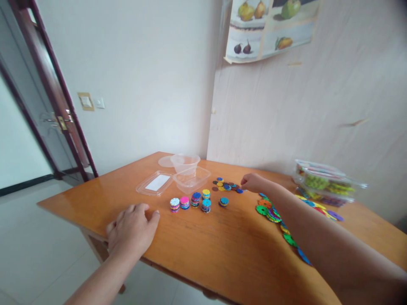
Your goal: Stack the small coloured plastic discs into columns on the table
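Observation:
My left hand [132,228] lies on the near left part of the table, thumb apart from the fingers, holding nothing. My right hand [253,183] reaches across to the right end of a loose pile of small plastic discs [227,187]. Its fingers are curled together, and whatever they pinch is hidden. Several upright stacks of notched discs stand between the hands: white-topped [174,205], pink-topped [184,203], dark-blue-topped [196,200], yellow-topped [206,194] and teal-topped [206,206]. A shorter teal-topped stack [224,202] sits apart on the right.
Behind the stacks are a clear rectangular tub [191,180], a flat clear lid [154,183] and a round tub [185,163]. Larger coloured discs [269,213] lie under and beside my right forearm. Filled clear boxes [327,180] are piled at the table's right back.

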